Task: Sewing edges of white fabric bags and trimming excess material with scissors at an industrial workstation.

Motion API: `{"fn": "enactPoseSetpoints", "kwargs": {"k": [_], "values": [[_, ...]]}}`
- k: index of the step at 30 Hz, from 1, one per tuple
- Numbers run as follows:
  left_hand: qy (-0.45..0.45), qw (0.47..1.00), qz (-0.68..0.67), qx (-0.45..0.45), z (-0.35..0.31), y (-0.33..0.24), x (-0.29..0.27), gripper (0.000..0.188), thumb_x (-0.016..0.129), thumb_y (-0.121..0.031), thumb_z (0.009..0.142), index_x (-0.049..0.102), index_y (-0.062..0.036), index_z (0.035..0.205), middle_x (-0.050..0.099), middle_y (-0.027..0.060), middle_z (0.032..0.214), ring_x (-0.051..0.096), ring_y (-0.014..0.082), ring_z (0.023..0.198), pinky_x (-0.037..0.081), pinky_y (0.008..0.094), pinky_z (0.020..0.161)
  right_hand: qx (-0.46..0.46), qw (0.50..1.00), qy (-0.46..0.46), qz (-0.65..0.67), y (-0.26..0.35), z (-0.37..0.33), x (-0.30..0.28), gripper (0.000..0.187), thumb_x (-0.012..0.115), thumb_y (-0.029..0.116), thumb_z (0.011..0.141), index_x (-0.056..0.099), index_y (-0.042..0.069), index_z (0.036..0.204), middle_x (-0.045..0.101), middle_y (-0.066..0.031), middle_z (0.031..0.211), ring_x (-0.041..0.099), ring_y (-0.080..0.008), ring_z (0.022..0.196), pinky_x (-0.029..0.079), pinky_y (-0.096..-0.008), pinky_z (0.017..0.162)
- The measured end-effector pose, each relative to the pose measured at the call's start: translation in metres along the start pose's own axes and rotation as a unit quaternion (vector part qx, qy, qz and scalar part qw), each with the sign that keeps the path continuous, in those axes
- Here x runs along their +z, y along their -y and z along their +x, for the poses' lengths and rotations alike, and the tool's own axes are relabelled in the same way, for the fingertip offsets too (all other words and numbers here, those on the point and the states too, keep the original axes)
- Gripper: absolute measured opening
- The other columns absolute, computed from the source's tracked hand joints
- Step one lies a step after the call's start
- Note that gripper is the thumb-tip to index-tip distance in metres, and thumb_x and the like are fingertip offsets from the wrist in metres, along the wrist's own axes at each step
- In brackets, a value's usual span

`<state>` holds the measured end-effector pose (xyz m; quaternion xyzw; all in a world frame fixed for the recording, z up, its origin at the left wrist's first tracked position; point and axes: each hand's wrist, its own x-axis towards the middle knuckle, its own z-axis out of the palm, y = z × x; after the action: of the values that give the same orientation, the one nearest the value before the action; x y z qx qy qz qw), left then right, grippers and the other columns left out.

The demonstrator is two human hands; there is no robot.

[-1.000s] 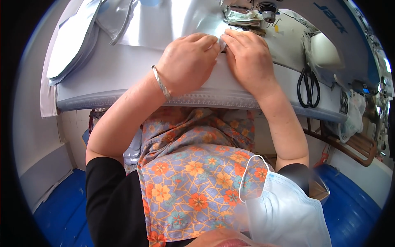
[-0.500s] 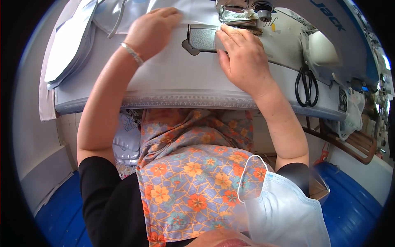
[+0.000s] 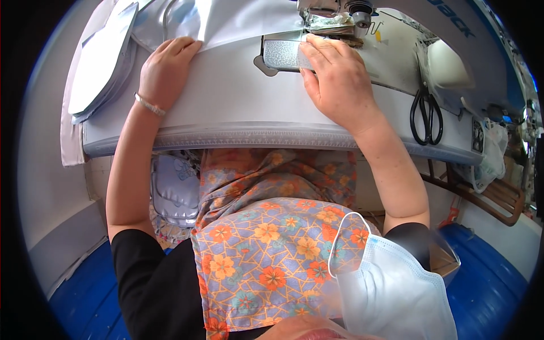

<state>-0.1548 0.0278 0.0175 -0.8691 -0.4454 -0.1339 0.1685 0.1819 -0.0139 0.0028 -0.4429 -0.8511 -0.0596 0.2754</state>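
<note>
A glossy white plastic-like sheet (image 3: 243, 20) stretches from the far left to the sewing machine's needle area (image 3: 305, 21). Its near edge is pinched in the closed fingers of my left hand (image 3: 165, 73), left of the machine bed. My right hand (image 3: 339, 82) lies over the shiny metal plate (image 3: 280, 54), fingers extended and thumb a little apart, with fingertips by the sheet's corner just in front of the needle area. Whether these fingertips touch the sheet is hard to make out.
A stack of white cut pieces (image 3: 102, 62) sits at the table's left. Black-handled scissors (image 3: 426, 116) rest on the right, beside the machine body (image 3: 481, 51). A ruler strip (image 3: 255, 136) runs along the near table edge. A pale blue face mask (image 3: 391, 289) hangs close below.
My left hand has moved left and nearer, from lying on the sheet to gripping its near edge. The sheet's edge now slants up taut. My right hand has stayed nearly in place.
</note>
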Motion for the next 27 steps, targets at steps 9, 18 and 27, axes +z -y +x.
{"fn": "enactPoseSetpoints", "kwargs": {"k": [9,18,27], "values": [[0.073,0.975,-0.149,0.145,-0.036,-0.138,-0.071,0.022,0.064,-0.016,0.07,0.066,-0.0106,0.092,0.058,0.0019,0.084,0.06,0.0177,0.078,0.051,0.0328,0.068,-0.003,0.999,-0.018,0.034,-0.007,-0.001,0.003,0.035,0.066,0.009,0.089,0.068,0.004,0.124,0.067,-0.011,0.128,0.062,-0.0286,0.115,0.049,-0.0407,0.101],[0.017,0.954,-0.292,0.064,-0.02,-0.199,-0.052,0.011,0.068,-0.013,0.069,0.058,-0.0086,0.073,0.053,0.0036,0.073,0.059,0.0206,0.066,0.051,0.0339,0.059,0.047,0.995,-0.013,0.092,-0.022,-0.017,-0.018,0.028,0.065,0.006,0.089,0.07,0.005,0.117,0.069,-0.0126,0.124,0.063,-0.0326,0.115,0.049,-0.0419,0.102],[0.011,0.932,-0.361,0.026,-0.035,-0.191,-0.074,0.016,0.074,-0.013,0.078,0.058,-0.0092,0.076,0.054,0.0048,0.071,0.059,0.0238,0.064,0.051,0.0367,0.059,0.361,0.928,0.061,-0.072,-0.077,-0.143,-0.126,0.049,0.063,0.002,0.089,0.061,0.008,0.138,0.063,-0.0109,0.123,0.064,-0.0253,0.108,0.05,-0.0343,0.095]]}}
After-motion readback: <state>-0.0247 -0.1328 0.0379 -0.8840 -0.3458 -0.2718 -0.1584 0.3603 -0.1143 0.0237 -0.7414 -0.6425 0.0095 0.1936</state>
